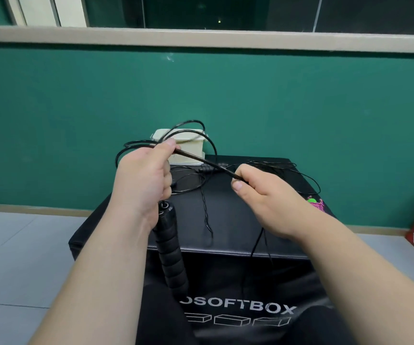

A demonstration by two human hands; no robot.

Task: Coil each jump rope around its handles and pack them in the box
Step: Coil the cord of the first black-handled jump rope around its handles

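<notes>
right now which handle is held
The ribbed handle gripped by the left hand, hanging below it; the right hand pinches only rope, and the other handle lies on the black soft box.

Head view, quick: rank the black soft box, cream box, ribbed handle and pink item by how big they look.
1. Black soft box, by far the largest.
2. Ribbed handle and cream box look alike. The handle hangs much nearer the camera, so I won't rank them.
3. Pink item, the smallest.
</notes>
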